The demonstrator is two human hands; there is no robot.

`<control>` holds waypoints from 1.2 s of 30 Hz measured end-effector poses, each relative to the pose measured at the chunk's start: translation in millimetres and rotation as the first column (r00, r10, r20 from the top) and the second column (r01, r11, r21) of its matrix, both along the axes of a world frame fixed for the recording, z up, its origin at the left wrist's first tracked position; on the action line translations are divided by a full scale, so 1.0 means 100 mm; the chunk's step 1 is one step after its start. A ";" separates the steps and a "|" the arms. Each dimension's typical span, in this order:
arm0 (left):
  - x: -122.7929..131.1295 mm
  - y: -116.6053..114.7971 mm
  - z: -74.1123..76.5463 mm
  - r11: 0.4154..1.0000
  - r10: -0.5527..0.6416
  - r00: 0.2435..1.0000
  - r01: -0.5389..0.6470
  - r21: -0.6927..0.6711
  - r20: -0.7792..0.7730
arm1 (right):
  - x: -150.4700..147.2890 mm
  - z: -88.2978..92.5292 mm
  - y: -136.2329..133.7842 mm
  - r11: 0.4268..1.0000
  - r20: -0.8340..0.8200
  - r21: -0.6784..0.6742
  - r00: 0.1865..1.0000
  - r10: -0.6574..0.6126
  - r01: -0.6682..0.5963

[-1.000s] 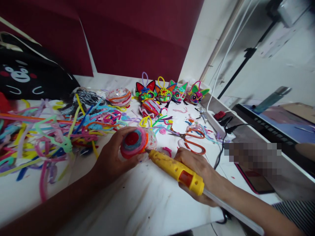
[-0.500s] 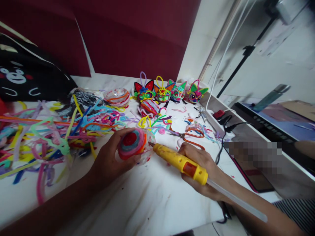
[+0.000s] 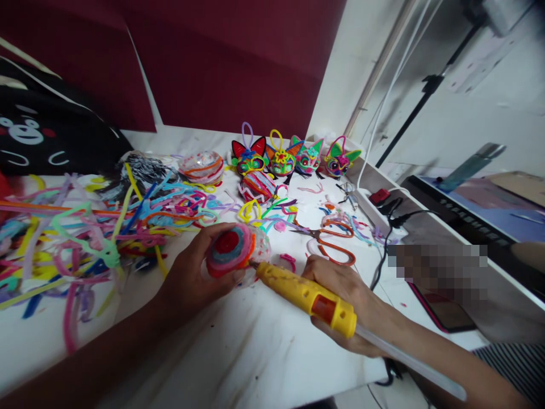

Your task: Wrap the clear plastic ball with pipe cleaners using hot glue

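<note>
Shifted downward since the earlier frame is the glue gun [image 3: 304,295], its nozzle [image 3: 252,263] set at or just beside the orange band [image 3: 252,251]. Head view: the gun is held in the right grip [image 3: 349,283]; the clear ball [image 3: 238,251] is clasped in the left grip [image 3: 193,272]. One end is covered with coloured rings [image 3: 244,241]; the side nearest the right grip is judged unwrapped. Four eared ornaments [image 3: 282,165] are noted beyond both grips.
</note>
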State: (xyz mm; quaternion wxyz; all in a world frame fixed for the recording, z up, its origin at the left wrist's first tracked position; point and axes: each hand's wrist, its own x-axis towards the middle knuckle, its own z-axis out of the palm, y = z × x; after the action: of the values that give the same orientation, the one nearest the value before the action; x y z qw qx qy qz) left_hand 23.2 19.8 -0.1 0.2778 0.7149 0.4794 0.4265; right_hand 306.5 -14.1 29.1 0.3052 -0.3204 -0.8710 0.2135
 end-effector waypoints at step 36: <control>0.04 0.00 0.08 0.997 -0.039 0.999 0.040 -0.066 0.010 | 0.07 0.17 0.01 0.952 0.001 -0.304 0.999 -0.032 0.031</control>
State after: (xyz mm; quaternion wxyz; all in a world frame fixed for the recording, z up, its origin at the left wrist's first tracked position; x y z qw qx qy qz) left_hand 27.5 19.9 7.7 0.3117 0.7129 0.4777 0.4080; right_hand 313.1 -13.2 45.7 0.2574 -0.3771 -0.8218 0.3408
